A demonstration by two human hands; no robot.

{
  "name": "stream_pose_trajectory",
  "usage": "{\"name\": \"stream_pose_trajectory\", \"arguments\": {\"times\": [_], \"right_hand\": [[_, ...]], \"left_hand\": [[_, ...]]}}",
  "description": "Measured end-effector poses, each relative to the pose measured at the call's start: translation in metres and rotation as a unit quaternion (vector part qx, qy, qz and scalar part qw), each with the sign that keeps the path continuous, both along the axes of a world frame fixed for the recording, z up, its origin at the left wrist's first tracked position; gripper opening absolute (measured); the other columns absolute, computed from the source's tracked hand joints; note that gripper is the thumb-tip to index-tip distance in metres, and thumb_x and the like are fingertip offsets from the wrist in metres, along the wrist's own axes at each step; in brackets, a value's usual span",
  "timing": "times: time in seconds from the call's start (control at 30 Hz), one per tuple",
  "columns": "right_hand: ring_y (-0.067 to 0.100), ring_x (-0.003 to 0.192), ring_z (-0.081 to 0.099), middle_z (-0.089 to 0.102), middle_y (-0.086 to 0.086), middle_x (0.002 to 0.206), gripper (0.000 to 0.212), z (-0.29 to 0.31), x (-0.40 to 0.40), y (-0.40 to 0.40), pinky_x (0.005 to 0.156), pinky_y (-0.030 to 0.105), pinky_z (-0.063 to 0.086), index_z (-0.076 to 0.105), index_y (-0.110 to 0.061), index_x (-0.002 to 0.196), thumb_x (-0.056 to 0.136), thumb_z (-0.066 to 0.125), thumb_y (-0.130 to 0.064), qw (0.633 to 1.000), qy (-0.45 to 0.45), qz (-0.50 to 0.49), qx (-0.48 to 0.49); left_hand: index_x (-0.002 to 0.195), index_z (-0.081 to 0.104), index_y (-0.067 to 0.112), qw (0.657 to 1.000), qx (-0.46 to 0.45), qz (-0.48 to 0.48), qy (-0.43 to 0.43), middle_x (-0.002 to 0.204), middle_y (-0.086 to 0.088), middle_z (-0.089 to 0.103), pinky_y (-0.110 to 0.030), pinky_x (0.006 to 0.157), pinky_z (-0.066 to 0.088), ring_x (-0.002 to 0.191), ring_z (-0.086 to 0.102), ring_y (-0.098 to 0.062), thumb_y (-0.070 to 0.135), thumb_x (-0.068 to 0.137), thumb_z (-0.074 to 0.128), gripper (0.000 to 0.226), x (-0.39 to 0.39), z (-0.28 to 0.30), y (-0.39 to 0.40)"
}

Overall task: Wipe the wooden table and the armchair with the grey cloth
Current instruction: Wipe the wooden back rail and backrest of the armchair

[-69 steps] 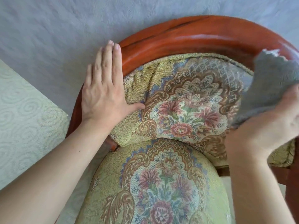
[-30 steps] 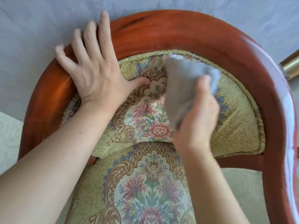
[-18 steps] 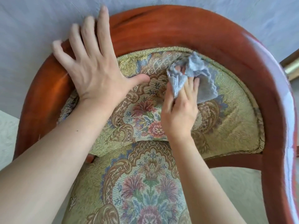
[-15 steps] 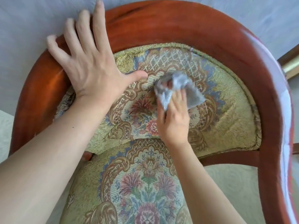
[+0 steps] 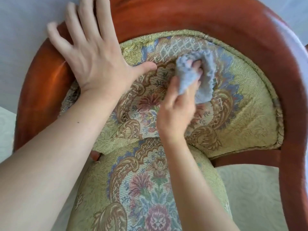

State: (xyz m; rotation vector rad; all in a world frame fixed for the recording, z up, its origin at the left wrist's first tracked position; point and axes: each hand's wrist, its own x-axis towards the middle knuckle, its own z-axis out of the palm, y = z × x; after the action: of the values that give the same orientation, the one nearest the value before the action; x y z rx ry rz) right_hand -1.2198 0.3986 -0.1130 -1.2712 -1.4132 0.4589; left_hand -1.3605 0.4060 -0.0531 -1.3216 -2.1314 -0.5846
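Observation:
The armchair fills the view: a curved red-brown wooden frame (image 5: 191, 17) around a floral green-gold padded back (image 5: 241, 105) and seat (image 5: 141, 189). My right hand (image 5: 176, 112) grips the bunched grey cloth (image 5: 200, 75) and presses it against the upper middle of the padded back. My left hand (image 5: 93, 54) lies flat with fingers spread on the left part of the wooden rim, its thumb on the upholstery. The wooden table is out of view.
A pale grey textured wall (image 5: 25, 22) stands right behind the chair. Light patterned floor (image 5: 250, 189) shows below the right armrest and floor (image 5: 6, 130) again at the far left.
My right hand has brought the cloth from the chair's right side onto the padded back and rubs it up and down there. My left hand stays braced on the rim.

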Motion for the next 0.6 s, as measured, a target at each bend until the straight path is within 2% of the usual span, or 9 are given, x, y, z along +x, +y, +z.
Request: {"name": "stream_pose_trajectory", "arguments": {"times": [0.03,0.1,0.23,0.3,0.33,0.37,0.43,0.5,0.6], "right_hand": [[0.037,0.145,0.027,0.038,0.027,0.15,0.049,-0.02,-0.001,0.009,0.117,0.056,0.027,0.039,0.006,0.144,0.102,0.038,-0.019,0.995,-0.093,0.016,0.009],[0.034,0.146,0.018,0.033,0.028,0.152,0.05,-0.05,0.008,0.016,0.122,0.053,0.014,0.037,0.01,0.143,0.098,0.038,-0.01,0.982,-0.185,0.042,0.019],[0.039,0.141,0.036,0.046,0.022,0.147,0.049,-0.08,0.028,-0.006,0.117,0.053,0.027,0.046,0.002,0.141,0.099,0.035,-0.022,0.965,-0.239,0.094,-0.044],[0.03,0.101,0.067,0.072,0.015,0.106,0.047,-0.067,0.036,-0.029,0.084,0.046,0.054,0.068,-0.007,0.111,0.099,0.034,-0.037,0.984,-0.113,0.076,-0.113],[0.02,0.074,0.065,0.071,0.003,0.08,0.044,-0.052,0.038,-0.037,0.063,0.037,0.052,0.07,-0.014,0.088,0.097,0.037,-0.042,0.991,0.011,0.038,-0.126],[0.012,0.062,0.061,0.067,-0.006,0.067,0.041,-0.034,0.04,-0.04,0.053,0.031,0.047,0.068,-0.022,0.072,0.096,0.042,-0.044,0.981,0.146,-0.006,-0.125],[0.009,0.067,0.07,0.074,-0.008,0.071,0.04,0.007,0.043,-0.039,0.052,0.025,0.052,0.075,-0.025,0.069,0.095,0.048,-0.042,0.931,0.344,-0.074,-0.099],[0.012,0.07,0.073,0.075,-0.007,0.072,0.043,0.044,0.044,-0.025,0.056,0.026,0.056,0.076,-0.028,0.069,0.098,0.047,-0.039,0.925,0.368,-0.087,-0.031],[0.004,0.053,0.055,0.062,-0.01,0.057,0.044,0.073,0.038,0.003,0.058,0.02,0.044,0.066,-0.017,0.069,0.101,0.039,-0.028,0.965,0.235,-0.072,0.097]], "left_hand": [[0.149,0.028,0.012,1.0,0.0,0.0,0.001,0.152,-0.016,0.041,-0.064,0.107,0.029,0.138,0.041,-0.039,0.095,0.053,0.052,0.129,0.0,0.0,0.0],[0.149,0.029,0.012,1.0,0.001,0.001,0.003,0.151,-0.016,0.041,-0.064,0.107,0.029,0.139,0.04,-0.038,0.094,0.054,0.051,0.127,0.0,-0.001,0.001],[0.145,0.033,0.011,1.0,0.004,0.006,0.007,0.147,-0.018,0.045,-0.065,0.107,0.029,0.137,0.042,-0.038,0.096,0.053,0.05,0.126,-0.001,-0.001,0.002],[0.147,0.032,0.012,1.0,0.007,0.002,0.004,0.149,-0.016,0.044,-0.064,0.107,0.029,0.137,0.042,-0.037,0.096,0.054,0.051,0.127,-0.001,-0.001,0.001],[0.149,0.03,0.014,1.0,0.008,-0.001,0.0,0.151,-0.014,0.042,-0.064,0.107,0.029,0.138,0.041,-0.037,0.097,0.054,0.051,0.128,-0.001,-0.001,0.0],[0.151,0.028,0.015,1.0,0.009,-0.003,-0.003,0.151,-0.013,0.041,-0.064,0.107,0.029,0.138,0.041,-0.037,0.098,0.054,0.05,0.129,-0.001,-0.002,0.0],[0.153,0.026,0.016,1.0,0.013,-0.008,-0.003,0.151,-0.013,0.042,-0.064,0.107,0.029,0.138,0.041,-0.038,0.099,0.054,0.05,0.131,-0.001,-0.003,0.001],[0.154,0.026,0.016,1.0,0.015,-0.011,-0.004,0.15,-0.014,0.042,-0.064,0.107,0.029,0.137,0.041,-0.038,0.099,0.054,0.049,0.132,-0.001,-0.003,0.001],[0.155,0.024,0.015,1.0,0.013,-0.014,-0.01,0.151,-0.014,0.042,-0.064,0.107,0.028,0.138,0.04,-0.038,0.101,0.055,0.048,0.134,-0.001,-0.003,-0.001]]}}
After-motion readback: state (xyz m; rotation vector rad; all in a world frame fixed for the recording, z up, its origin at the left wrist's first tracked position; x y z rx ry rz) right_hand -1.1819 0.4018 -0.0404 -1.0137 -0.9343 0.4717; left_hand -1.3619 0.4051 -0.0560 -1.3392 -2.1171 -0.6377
